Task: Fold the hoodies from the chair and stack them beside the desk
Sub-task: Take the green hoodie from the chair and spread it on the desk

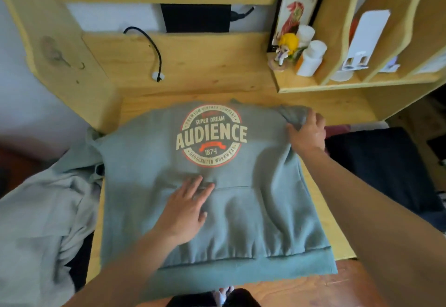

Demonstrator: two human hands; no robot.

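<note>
We are midway through folding one hoodie: the grey-green hoodie (217, 186) lies spread front-up across the wooden worktop (337, 111) in the centre of the frame, its round "AUDIENCE" print facing us and its hem hanging over the near edge. Our left hand (185, 212) rests flat on the fabric just above the kangaroo pocket, fingers straight and spread, pinning the body in place. Our right hand (306, 132), at the centre right of the frame, has its fingers curled around a bunched fold of the sleeve (293, 112) near the shoulder — clamped on it, lifted slightly off the worktop.

We judge this to be the sleeve-fold step: the right sleeve is gathered but not yet laid across the chest. The next move calls for carrying that sleeve inward over the print while the left hand keeps the body from sliding, then smoothing the crease.

At the lower left of the frame a pale grey garment (36, 222) lies rumpled off the worktop's edge — likely another hoodie waiting its turn, though we cannot tell for certain. No finished stack shows in this view.
</note>
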